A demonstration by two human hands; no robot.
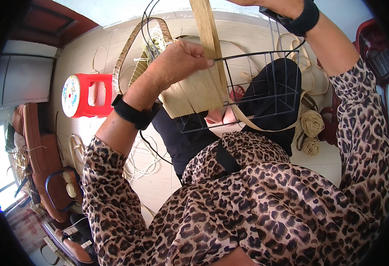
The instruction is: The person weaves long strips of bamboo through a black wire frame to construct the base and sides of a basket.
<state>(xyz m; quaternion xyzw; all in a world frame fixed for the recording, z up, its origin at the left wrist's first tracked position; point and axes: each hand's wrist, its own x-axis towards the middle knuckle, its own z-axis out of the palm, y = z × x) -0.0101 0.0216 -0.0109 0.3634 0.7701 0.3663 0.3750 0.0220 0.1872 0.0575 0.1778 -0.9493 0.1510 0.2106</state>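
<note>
One black wire frame (265, 88) is in hand in the head view, held up over our lap, its grid side facing us and its rim wires curving off toward the top of the picture. We count one broad flat straw-coloured strip (208, 40) running down across the frame's top wire, and a block of like strips (194, 95) already woven side by side over the frame's left part. Nothing lies inside the frame that we can see; our dark-clad knees show through the open grid.

Our left hand (181, 60) is closed in a pinch, fingertips pressed on the strip where it meets the top wire. Our right hand (265, 3) is cut off by the top edge; only the wrist with its black band shows, so we cannot tell its grip.

On the tiled floor (159, 181) we count two balls of pale twine (312, 123) just beside the frame's lower right corner, one red plastic stool (90, 95) lying on its side at left, and loose loops of strip material (139, 162) beneath our left forearm. One brown chair (44, 155) stands at far left.
</note>
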